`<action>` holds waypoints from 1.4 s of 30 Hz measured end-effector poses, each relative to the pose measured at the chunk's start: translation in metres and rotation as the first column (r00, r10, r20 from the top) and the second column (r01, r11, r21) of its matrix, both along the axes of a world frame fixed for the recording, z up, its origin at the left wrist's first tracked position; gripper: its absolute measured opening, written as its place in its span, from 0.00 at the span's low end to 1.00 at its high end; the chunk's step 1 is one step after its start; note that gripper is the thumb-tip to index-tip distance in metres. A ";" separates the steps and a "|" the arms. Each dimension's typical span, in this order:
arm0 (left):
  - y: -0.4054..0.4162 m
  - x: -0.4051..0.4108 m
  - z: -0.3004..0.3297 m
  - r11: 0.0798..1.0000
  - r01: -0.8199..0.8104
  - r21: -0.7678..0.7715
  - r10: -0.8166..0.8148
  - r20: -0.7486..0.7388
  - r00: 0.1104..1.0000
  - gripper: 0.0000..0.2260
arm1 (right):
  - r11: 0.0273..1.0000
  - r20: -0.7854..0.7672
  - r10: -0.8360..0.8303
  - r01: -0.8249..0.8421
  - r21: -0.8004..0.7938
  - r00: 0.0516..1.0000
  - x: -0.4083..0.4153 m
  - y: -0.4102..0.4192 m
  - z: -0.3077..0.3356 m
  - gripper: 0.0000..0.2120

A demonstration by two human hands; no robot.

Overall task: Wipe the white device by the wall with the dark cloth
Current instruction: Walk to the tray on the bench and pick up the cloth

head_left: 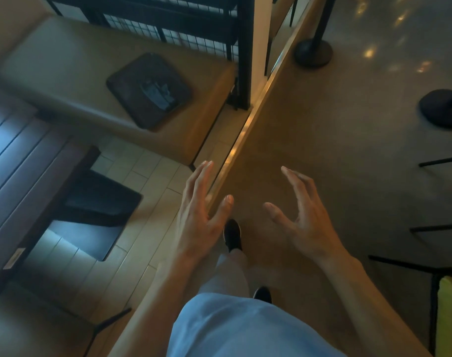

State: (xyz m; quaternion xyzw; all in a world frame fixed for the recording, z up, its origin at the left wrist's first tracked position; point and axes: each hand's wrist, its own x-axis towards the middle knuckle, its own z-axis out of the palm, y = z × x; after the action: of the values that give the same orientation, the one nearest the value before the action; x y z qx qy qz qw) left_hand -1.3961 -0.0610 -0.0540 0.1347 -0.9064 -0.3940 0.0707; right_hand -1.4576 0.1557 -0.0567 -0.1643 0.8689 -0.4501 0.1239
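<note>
My left hand (201,215) and my right hand (299,215) hang in front of me above the floor, fingers spread and loosely bent, holding nothing. A dark crumpled cloth (158,95) lies on a dark square tray (122,81) on a tan cushioned bench (65,73), up and to the left of my left hand. No white device shows in this view. My feet in dark shoes stand on the brown floor below my hands.
A dark slatted table (21,161) with a black base plate (96,215) stands at left. A black metal frame (243,47) rises behind the bench. Black stanchion bases (313,54) stand at upper right. A metal floor strip (235,148) runs diagonally. A yellow-green seat (450,318) is at right.
</note>
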 end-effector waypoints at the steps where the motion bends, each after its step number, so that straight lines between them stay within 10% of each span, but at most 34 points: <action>1: -0.008 -0.014 -0.001 1.000 0.000 0.003 0.000 0.001 1.000 0.32 | 1.000 0.004 0.000 0.000 0.003 1.000 -0.014 -0.008 0.000 0.35; 25: -0.155 -0.272 0.003 0.962 -0.271 0.039 0.269 0.050 0.962 0.31 | 0.955 0.014 0.297 -0.297 -0.026 0.955 -0.332 -0.195 -0.008 0.35; 42: -0.169 -0.405 -0.021 0.727 -0.687 -0.001 0.684 0.091 0.724 0.30 | 0.747 0.035 0.662 -0.663 0.047 0.749 -0.543 -0.289 -0.021 0.33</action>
State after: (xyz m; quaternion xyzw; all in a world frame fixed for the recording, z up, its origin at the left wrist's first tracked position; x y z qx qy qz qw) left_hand -1.8015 -0.2301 -0.0751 0.4776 -0.7882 -0.3486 0.1705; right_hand -2.0001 -0.1337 -0.0782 -0.4544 0.7656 -0.3535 0.2870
